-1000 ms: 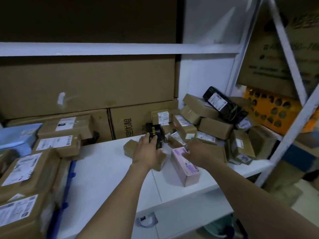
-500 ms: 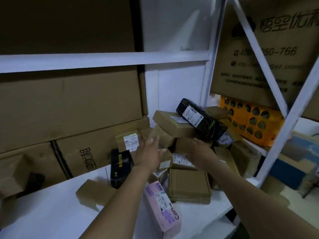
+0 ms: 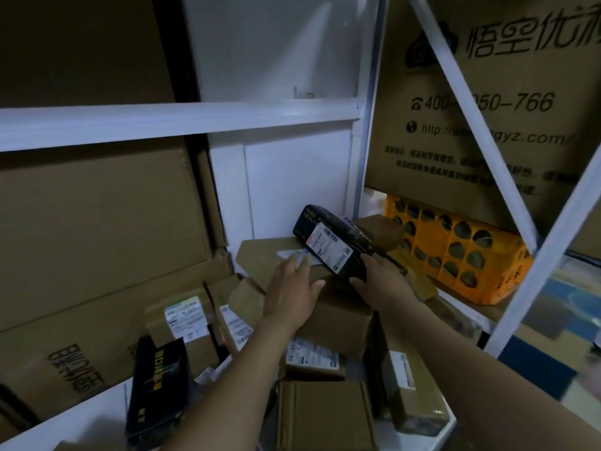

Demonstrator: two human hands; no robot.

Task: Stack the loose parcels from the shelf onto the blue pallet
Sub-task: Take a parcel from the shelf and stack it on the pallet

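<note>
A heap of loose brown parcels fills the right end of the white shelf. On top lies a black bagged parcel with a white label, tilted across a brown box. My right hand has its fingers and thumb around the black parcel's lower end. My left hand lies flat with straight fingers on the brown box beside it. A black box with yellow print stands at the front left of the heap. The blue pallet is out of view.
Large cartons fill the back of the shelf on the left. A white crossbar runs overhead. To the right, white diagonal braces cross in front of an orange crate and a printed carton.
Both hands have reached higher and deeper into the heap. The right hand now holds the black bagged parcel and the left has landed on the brown box. The view moved closer.
</note>
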